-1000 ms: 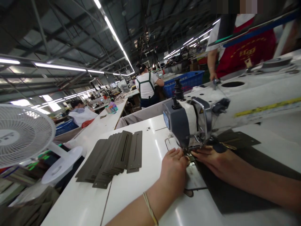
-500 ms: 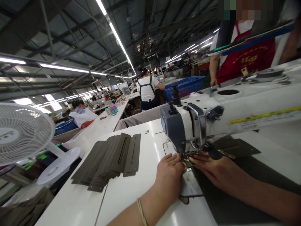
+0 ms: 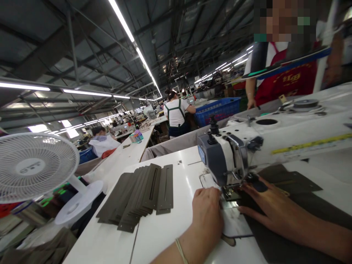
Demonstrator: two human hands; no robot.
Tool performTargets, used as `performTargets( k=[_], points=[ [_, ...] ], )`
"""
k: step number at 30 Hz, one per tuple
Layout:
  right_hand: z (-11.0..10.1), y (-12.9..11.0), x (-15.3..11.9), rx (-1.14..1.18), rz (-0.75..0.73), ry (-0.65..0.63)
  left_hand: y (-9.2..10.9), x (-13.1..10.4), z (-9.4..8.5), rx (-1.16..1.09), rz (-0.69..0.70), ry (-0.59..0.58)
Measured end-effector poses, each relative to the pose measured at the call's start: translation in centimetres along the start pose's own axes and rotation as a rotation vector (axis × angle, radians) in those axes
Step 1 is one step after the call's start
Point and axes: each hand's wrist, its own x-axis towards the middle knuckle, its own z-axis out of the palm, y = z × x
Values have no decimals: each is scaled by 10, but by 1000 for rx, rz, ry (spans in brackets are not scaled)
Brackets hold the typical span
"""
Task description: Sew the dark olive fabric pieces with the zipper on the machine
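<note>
A sewing machine (image 3: 228, 157) stands before me, with a small dark olive piece (image 3: 232, 195) under its presser foot. Left of the foot, my left hand (image 3: 206, 211) rests on the machine bed with its fingers curled together; their tips and anything in them are hidden. My right hand (image 3: 271, 205) lies right of the needle, fingers stretched out and apart, over a large dark olive panel (image 3: 264, 234). This panel runs under my right forearm to the table's edge. A smaller dark piece (image 3: 299, 181) lies behind that hand.
On the white table (image 3: 154, 238), a fanned stack of slotted dark olive pieces (image 3: 137, 196) lies to the left. Beyond it stands a white fan (image 3: 35, 167). A blue crate (image 3: 217, 110) and a co-worker in a white shirt (image 3: 176, 113) are farther off; another person in a red apron (image 3: 288, 79) stands behind the machine.
My right hand has drawn back from the needle and its fingers have spread. My left hand sits slightly farther from the presser foot. The whole view has shifted a little.
</note>
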Motion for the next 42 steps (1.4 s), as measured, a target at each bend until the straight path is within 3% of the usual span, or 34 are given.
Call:
performTargets(
  k=[5,9,18,23,27,31,37,42],
  points=[
    [-21,17,-27,-51,68,-38,0,0,-5,35,-13,-59],
    [-32,18,-39,-97,120,24,2,2,-5,61,-12,-52],
    [-20,23,-34,-290,78,-7,-14,3,12,-39,40,49],
    [-23,23,-28,-259,99,11,-29,7,26,-66,81,72],
    [-7,30,-33,-188,139,37,-39,8,39,-58,98,84],
    [4,34,-35,-113,257,-92,-45,9,47,-61,106,94],
    [-8,24,-26,-43,363,-298,-33,6,32,-107,19,133],
    [-16,14,-21,-25,403,-340,-17,1,11,-110,-55,88]
  ],
)
